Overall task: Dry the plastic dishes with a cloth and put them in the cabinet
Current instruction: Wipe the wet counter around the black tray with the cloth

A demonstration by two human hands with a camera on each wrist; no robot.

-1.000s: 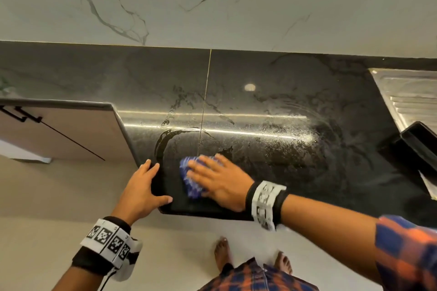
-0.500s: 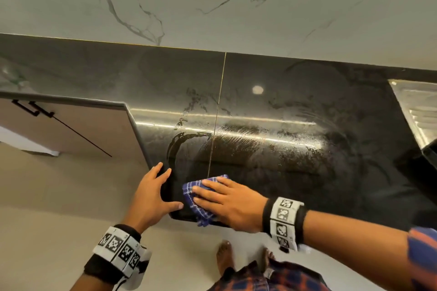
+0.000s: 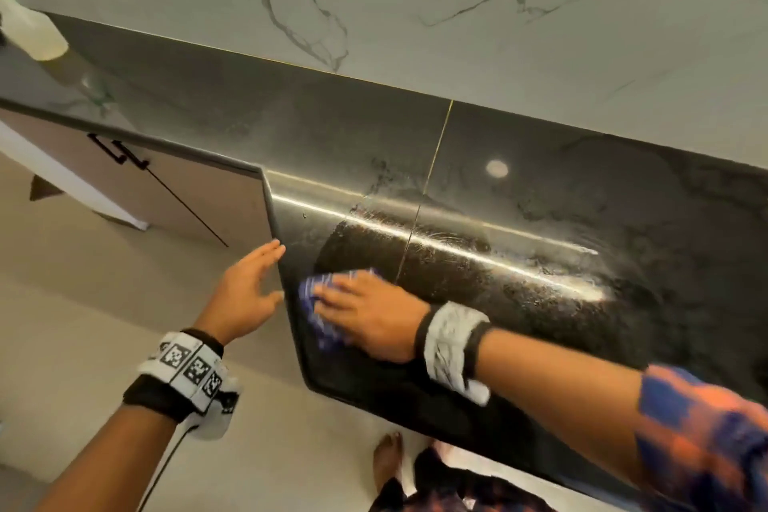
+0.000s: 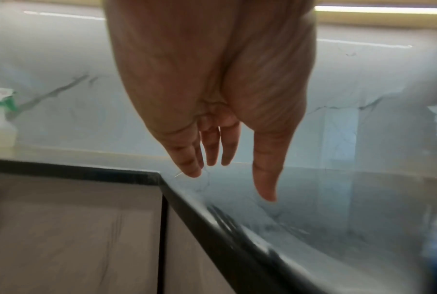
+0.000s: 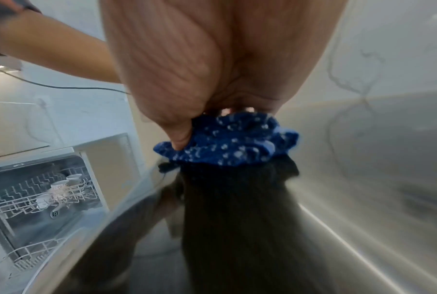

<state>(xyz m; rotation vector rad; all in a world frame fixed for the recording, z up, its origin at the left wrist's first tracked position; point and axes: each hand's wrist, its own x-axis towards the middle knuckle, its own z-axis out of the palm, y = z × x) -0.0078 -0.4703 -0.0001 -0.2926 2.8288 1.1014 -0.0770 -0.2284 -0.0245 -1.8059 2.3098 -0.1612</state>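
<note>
Cloth (image 3: 322, 303), blue with a white check, lies bunched on the dark countertop (image 3: 540, 220) under the right hand (image 3: 365, 314), near the counter's angled left edge; the hand presses it flat from above with fingers spread and nearly straight, and the right wrist view shows the thumb (image 5: 179, 135) tucked against the crumpled cloth (image 5: 232, 143) edge; the left hand (image 3: 245, 291) hovers just beside that edge, palm down, fingers (image 4: 189, 157) straight and slightly apart, holding nothing and, as far as the left wrist view shows, just clear of the stone; no plastic dish can be made out in the hands.

A dishwasher (image 5: 36, 195) stands open in the right wrist view, its white wire rack (image 5: 23, 201) holding a few pale cups (image 5: 61, 185) and some blurred smaller pieces; a spray bottle (image 3: 29, 33) with a green and white top, part full of yellowish liquid, stands at the far left of the counter.

Countertop is polished black stone, glossy, streaked with wet smears and a bright strip of reflected light, with a thin seam (image 3: 428, 187) running across it; the wall (image 3: 415, 4) behind is pale marble with grey veins; cabinet doors (image 3: 166, 187) below are matt beige with a black handle (image 3: 118, 152).
</note>
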